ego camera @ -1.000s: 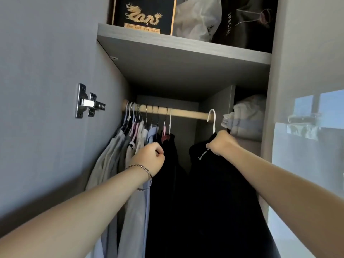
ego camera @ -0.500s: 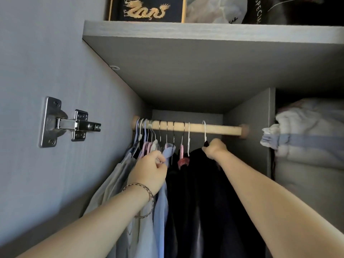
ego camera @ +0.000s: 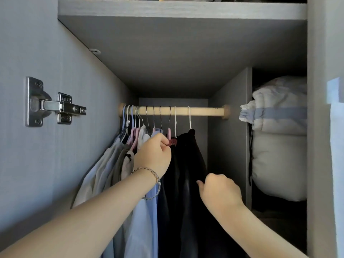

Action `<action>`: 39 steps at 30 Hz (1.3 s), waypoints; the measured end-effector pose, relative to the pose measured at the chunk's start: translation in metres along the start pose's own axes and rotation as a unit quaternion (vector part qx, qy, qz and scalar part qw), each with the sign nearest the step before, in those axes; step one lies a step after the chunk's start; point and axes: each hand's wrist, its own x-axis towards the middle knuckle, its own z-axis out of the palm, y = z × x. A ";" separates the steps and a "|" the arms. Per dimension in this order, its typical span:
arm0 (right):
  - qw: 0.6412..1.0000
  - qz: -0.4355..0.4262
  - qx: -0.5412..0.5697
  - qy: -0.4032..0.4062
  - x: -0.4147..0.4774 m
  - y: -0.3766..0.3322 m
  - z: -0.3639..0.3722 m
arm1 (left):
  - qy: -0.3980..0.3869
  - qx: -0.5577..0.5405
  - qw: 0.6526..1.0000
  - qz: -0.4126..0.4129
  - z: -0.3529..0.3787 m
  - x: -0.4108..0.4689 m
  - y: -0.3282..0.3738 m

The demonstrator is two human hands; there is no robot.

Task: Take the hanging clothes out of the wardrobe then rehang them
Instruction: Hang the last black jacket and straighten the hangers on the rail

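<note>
A wooden rod (ego camera: 204, 111) crosses the wardrobe, with several hangers bunched toward its left end. Pale shirts (ego camera: 104, 170) and a light blue shirt (ego camera: 143, 229) hang at the left. A black garment (ego camera: 188, 155) hangs at the right of the row on a white hanger (ego camera: 189, 118). My left hand (ego camera: 152, 157), with a bracelet on the wrist, grips the light blue shirt at its shoulder, fingers curled beside a dark red collar. My right hand (ego camera: 221, 190) is below the rod with curled fingers. Its thumb is at the black garment's edge, and nothing shows in its grasp.
A metal door hinge (ego camera: 55, 107) sticks out from the left wall. A grey shelf (ego camera: 167, 8) lies overhead. A divider panel (ego camera: 230, 136) separates off a side compartment holding rolled white bedding (ego camera: 279, 136). The rod's right stretch carries no hangers.
My right hand hooked the black garment's white hanger onto the rod, let go and dropped down and back. My left hand stayed on the clothes at the left.
</note>
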 end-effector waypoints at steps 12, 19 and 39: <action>0.989 0.029 0.143 -0.020 -0.071 0.024 0.010 | -0.036 0.193 0.976 0.089 0.024 -0.020 0.010; 0.957 0.033 0.285 -0.050 0.032 -0.006 -0.018 | -0.145 0.334 0.928 0.082 0.029 -0.020 0.015; 0.939 0.154 0.304 -0.055 0.051 -0.008 -0.023 | -0.110 0.213 0.964 0.111 0.046 -0.027 -0.012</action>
